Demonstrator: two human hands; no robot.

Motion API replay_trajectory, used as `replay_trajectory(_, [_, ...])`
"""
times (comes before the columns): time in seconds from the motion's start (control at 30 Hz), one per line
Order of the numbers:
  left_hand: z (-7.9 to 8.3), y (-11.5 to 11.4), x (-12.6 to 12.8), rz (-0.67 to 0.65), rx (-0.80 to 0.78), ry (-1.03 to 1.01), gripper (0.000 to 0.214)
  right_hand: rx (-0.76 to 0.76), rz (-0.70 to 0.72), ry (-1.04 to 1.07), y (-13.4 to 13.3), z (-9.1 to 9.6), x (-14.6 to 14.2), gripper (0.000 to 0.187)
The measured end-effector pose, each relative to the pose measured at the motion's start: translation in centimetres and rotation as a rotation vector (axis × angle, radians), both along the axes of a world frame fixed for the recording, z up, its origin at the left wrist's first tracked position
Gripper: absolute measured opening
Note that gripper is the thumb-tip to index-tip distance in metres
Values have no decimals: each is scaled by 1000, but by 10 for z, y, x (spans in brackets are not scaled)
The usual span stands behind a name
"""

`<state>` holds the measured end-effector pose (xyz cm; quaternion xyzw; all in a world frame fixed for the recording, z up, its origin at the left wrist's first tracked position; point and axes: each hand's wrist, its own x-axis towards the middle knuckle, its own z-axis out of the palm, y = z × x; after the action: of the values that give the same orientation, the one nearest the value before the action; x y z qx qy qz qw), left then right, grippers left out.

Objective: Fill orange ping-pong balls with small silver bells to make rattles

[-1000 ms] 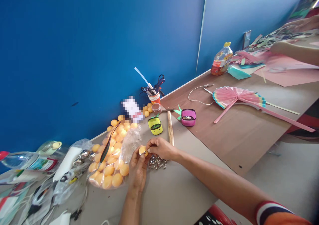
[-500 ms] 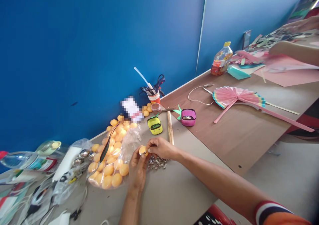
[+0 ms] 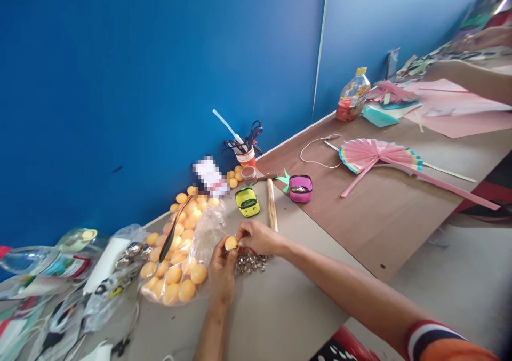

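Observation:
In the head view an orange ping-pong ball is gripped between the thumb and fingers of my left hand. My right hand is pinched closed against the ball's right side; whatever sits between those fingertips is too small to make out. A dark, shiny spot shows on the ball's lower edge. Just below my right hand lies a heap of small silvery metal pieces, partly covered by the fingers. To the left, a clear plastic bag holds many more orange balls.
Behind my hands lie a wooden-handled hammer, a yellow-green pouch and a magenta pouch. A cup of tools stands by the wall. Bottles and cables crowd the left. A pink paper fan and another person's arm are at right.
The view has shifted slightly. Both hands stay together at the ball, which has turned a little so less of the shiny spot shows. The other person's arm has moved slightly.

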<state>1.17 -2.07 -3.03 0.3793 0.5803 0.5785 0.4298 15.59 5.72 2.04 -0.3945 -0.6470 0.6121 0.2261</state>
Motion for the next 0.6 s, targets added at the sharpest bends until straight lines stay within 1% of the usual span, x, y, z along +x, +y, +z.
replay_trajectory(0.13, [2, -1, 0, -4, -36, -25, 45, 202, -27, -81, 1, -1, 0, 12])
replay_trajectory(0.2, [5, -1, 1, -3, -37, -36, 47, 250, -38, -100, 1, -2, -1, 13])
replay_trajectory(0.27, [8, 0, 3, -6, -32, -60, 48, 234, -50, -90, 1, -3, -3, 13])
replay_trajectory(0.3, [9, 0, 4, -5, -27, -89, 47, 199, -52, -65, 1, -4, -3, 12])
replay_trajectory(0.43, [17, 3, 6, 17, 26, -273, 36, -41, 6, 150, 7, -7, -1, 4])
replay_trajectory(0.47, [18, 3, 5, 22, 41, -309, 34, -67, 5, 187, 10, -7, 1, 4])
replay_trajectory(0.5, [19, 4, 4, 28, 57, -336, 33, -60, -15, 201, 13, -7, 4, 4])
replay_trajectory(0.53, [20, 4, 3, 31, 69, -357, 33, -20, -43, 187, 15, -6, 6, 5])
replay_trajectory(0.6, [23, 3, 1, 30, 84, -390, 33, 120, -84, 97, 20, -4, 12, 7])
